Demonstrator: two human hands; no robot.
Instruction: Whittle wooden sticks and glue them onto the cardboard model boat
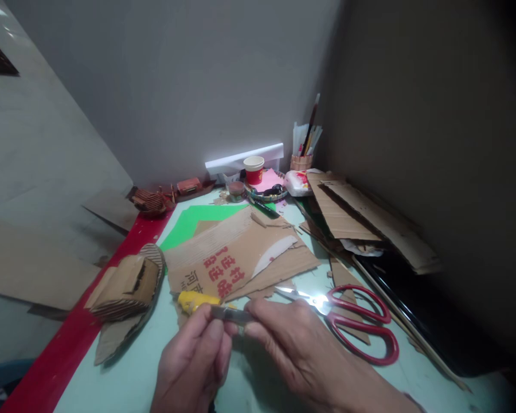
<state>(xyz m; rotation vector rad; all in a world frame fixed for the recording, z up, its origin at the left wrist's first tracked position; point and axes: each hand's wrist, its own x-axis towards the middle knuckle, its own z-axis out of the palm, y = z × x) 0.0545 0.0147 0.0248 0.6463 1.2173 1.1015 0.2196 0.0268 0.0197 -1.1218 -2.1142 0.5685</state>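
Observation:
My left hand (195,361) and my right hand (301,350) meet low in the middle of the view, both pinching a yellow-handled utility knife (192,300). The left fingers hold it just past the yellow handle; the right fingertips touch the metal blade section (230,313). The knife lies level, handle pointing left, above the pale green table (124,378). Just beyond it lies a sheet of brown cardboard with red printed characters (236,258). Red-handled scissors (356,324) rest shut on the table right of my right hand.
A small corrugated cardboard model (126,287) sits at the left by the red table edge (69,350). Green paper (198,221), a red cup (254,170), a brush holder (303,158) and small items line the back wall. Cardboard sheets (361,212) pile up at the right.

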